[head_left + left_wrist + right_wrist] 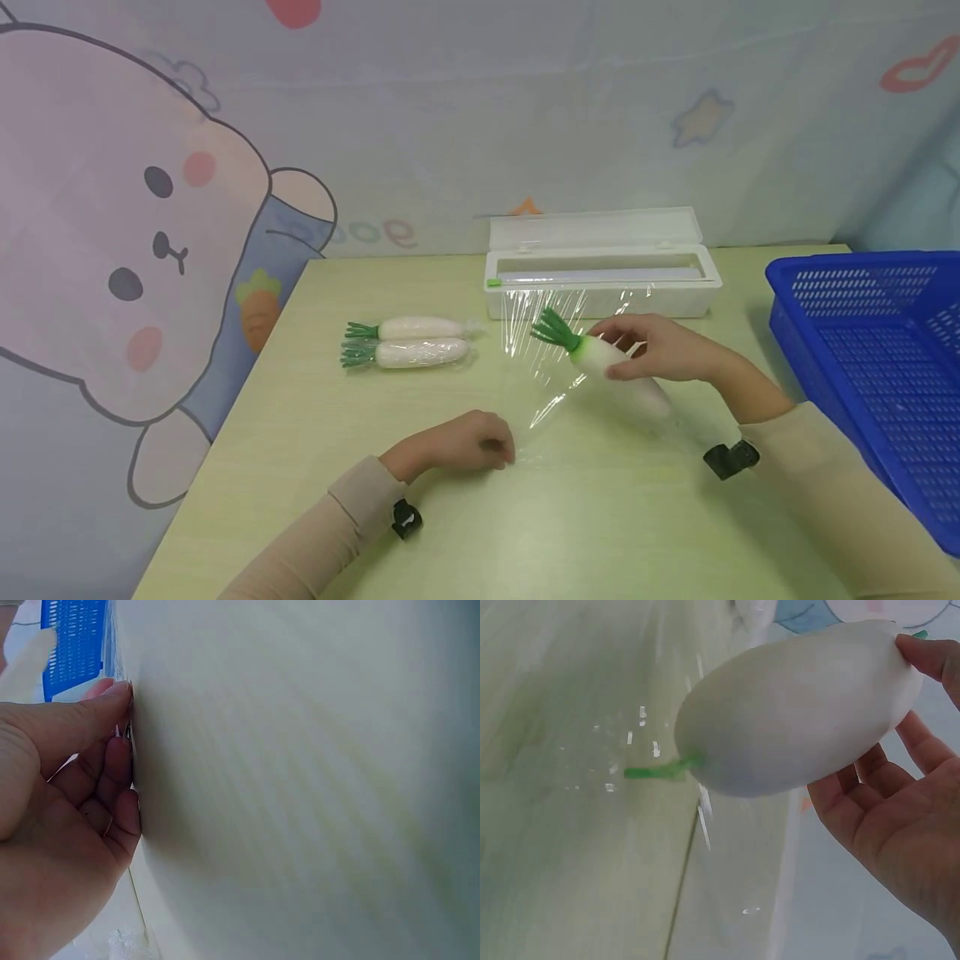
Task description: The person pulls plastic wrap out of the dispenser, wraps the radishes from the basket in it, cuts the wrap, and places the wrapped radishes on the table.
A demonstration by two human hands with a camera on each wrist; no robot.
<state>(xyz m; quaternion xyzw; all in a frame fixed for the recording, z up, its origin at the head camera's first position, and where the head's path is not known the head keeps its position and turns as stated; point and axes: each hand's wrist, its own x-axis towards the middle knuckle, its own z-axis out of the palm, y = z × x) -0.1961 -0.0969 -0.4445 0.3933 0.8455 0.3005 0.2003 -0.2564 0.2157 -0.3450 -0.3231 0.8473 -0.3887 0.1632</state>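
Observation:
In the head view my right hand (660, 354) grips a white radish (600, 357) with green stalks, tilted above the table, thumb on one side and fingers on the other. The radish (795, 712) fills much of the right wrist view. Beneath it a sheet of clear plastic wrap (551, 408) stretches from the white dispenser box (600, 300) towards me. My left hand (468, 442) rests low on the table at the sheet's near left corner. Seen from the left wrist, thumb and fingers of this hand (75, 765) are curled together, pinching the wrap's edge, mostly hidden.
Two radishes (422, 353) lie side by side at the left, the nearer one visibly wrapped in film. The dispenser's lid (596, 229) stands raised at the back, against a printed cloth. A blue basket (795, 321) borders the right side.

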